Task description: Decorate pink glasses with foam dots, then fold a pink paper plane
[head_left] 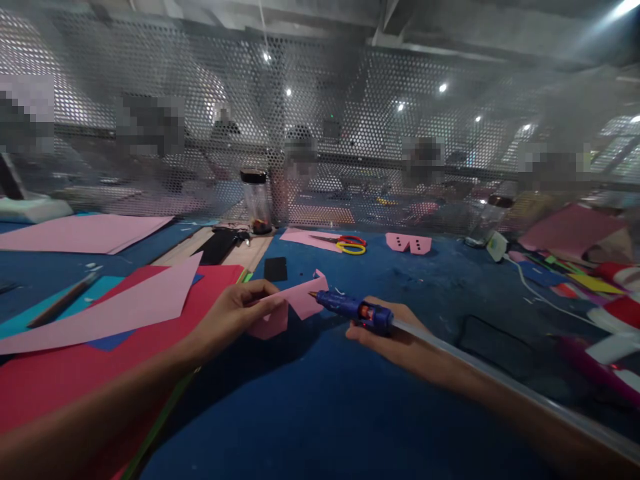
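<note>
Between thumb and fingers, my left hand [249, 308] pinches a cut and folded piece of pink paper [305, 298] above the blue table. My right hand [387, 340] is wrapped round a blue hot glue gun [345, 305], with a long clear glue stick [450, 350] running out of its back along my forearm. The gun's nozzle points left and meets or nearly meets the pink paper's right part; I cannot tell whether it touches. Beyond the hands lie scissors [350, 245] with red and yellow handles on a pink paper scrap [305, 237], and a small black square [275, 269].
Red sheets [220, 283] and a large pink sheet [125, 310] lie at left, with a brown-handled tool [63, 301]. A pink cutout [409, 243] with black dots and a lidded jar [257, 203] stand near the perforated metal screen [325, 87]. Coloured scraps and a white cord [545, 300] are at right.
</note>
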The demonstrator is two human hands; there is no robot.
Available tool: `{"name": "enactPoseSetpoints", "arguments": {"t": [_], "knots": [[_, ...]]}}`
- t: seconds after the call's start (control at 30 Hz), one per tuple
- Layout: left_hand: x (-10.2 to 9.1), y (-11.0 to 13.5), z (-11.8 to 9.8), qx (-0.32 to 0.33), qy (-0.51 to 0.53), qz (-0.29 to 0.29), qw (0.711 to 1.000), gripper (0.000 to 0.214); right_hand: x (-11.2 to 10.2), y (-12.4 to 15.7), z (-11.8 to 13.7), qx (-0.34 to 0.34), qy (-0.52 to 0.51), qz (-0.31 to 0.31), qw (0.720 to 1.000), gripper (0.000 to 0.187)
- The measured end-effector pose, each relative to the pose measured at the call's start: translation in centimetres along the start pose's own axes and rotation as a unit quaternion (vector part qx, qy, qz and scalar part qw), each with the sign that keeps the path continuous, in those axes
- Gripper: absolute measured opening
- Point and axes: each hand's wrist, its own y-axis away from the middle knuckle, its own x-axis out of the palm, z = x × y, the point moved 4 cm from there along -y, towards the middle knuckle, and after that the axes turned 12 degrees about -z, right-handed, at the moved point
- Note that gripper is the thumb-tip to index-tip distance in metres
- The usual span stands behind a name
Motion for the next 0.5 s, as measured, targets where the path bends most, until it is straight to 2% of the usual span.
{"name": "enactPoseSetpoints", "arguments": {"t": [0.2,0.5], "knots": [[0.11,0.16,0.21,-0.015,0.007,0.007,1.0,0.032,0.35,-0.1,-0.08,-0.036,0.028,0.014,0.999,0.034],[0.25,0.2,0.03,-0.004,-0.01,0.022,1.0,0.032,0.44,0.02,0.5,-0.061,0.03,0.022,0.997,0.03]]}}
